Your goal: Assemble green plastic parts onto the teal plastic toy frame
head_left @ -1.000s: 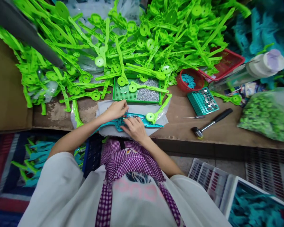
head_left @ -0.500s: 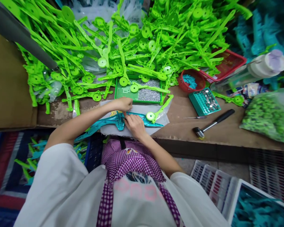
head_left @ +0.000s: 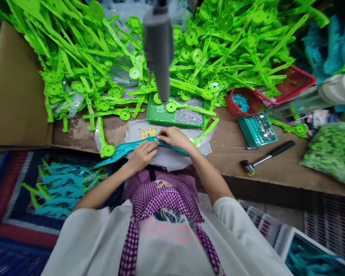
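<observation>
A teal plastic part (head_left: 119,151) lies over a grey cloth (head_left: 172,161) at the bench's near edge, its long axis running roughly nine to three o'clock and bowing toward twelve. The narrow tip points between eight and nine, out past the bench (head_left: 224,165); the other end, partly screened by my right arm, heads just past three.

My left hand (head_left: 143,154) grasps the part near its middle, fingers bent over it; my right hand (head_left: 175,137) pinches it with the fingertips just beside. I cannot tell what sits beneath them.

With that tip overhanging and loose cloth below, I judge that lopsided pressure could rock the part or slide it off line. My right wrist, close against a green lever (head_left: 208,130), could nudge it.

At twelve, a green tray (head_left: 175,123) holds small metal pieces; above it in my view hangs a dark grey tool (head_left: 160,50), which could swing into my reach if bumped. Toward three lie a thin pointed tool (head_left: 248,148) and a hammer (head_left: 263,158).
</observation>
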Motion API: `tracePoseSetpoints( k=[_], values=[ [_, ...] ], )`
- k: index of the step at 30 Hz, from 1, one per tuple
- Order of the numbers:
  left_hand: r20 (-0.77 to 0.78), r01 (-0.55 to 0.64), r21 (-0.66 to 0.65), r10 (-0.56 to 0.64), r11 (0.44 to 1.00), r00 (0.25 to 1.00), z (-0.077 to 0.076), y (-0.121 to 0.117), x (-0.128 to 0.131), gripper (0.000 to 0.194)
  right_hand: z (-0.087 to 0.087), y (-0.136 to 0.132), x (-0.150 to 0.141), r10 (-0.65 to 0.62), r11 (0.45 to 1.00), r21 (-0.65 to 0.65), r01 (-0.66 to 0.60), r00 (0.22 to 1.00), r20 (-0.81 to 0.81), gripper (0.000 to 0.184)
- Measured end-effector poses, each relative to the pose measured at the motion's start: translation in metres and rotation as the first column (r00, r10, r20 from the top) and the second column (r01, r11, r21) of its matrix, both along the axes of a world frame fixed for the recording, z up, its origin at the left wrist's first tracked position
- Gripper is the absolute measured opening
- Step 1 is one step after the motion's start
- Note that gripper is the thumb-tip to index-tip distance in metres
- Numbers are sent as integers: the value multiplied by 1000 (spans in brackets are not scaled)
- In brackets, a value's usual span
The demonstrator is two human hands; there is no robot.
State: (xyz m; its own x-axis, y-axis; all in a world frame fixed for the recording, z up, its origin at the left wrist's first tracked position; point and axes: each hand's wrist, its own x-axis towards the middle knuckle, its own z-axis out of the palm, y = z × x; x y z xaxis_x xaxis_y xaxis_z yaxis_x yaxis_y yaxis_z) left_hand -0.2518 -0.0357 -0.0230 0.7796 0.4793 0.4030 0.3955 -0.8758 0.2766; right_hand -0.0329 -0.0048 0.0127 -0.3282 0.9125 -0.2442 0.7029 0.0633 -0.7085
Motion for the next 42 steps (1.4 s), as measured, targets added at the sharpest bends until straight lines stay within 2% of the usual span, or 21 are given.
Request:
tracePoseSetpoints(
  k=[3,8,10,12,16,20,23,27,30,36,42],
  values=[
    [65,-120,-45,123,992,990,-10,-10,13,16,1,9,-1,49,999,12,-49,997,62,17],
    [188,-254,-80,265,964,946,-20,-18,23,11,-4,11,-3,34,999,20,-33,998,-48,14],
    [208,-288,-102,304,952,930,-22,-20,24,10,-9,11,-3,58,995,79,-55,997,-42,11],
    [208,-319,-123,338,940,918,-24,-22,23,10,-15,11,-2,137,979,153,-135,990,-7,10],
    [194,-344,-184,377,921,906,-25,-23,25,13,-26,9,4,249,937,237,-256,967,62,19],
    [166,-365,-306,427,879,889,-24,-23,27,15,-27,1,15,319,904,267,-334,942,101,29],
    [174,-370,-351,448,860,877,-24,-22,26,15,-27,-1,20,334,891,284,-355,935,120,34],
    [226,-358,-387,464,850,857,-25,-20,24,13,-30,2,22,352,861,313,-400,914,200,32],
    [232,-391,-412,510,823,828,-24,-18,22,14,-32,3,21,366,838,337,-429,900,236,32],
    [185,-402,-500,548,767,816,-16,-7,22,9,-37,1,19,330,844,382,-377,926,184,29],
    [53,-418,-606,558,677,828,-9,4,23,13,-37,6,13,337,865,341,-369,929,150,21]
  ],
)
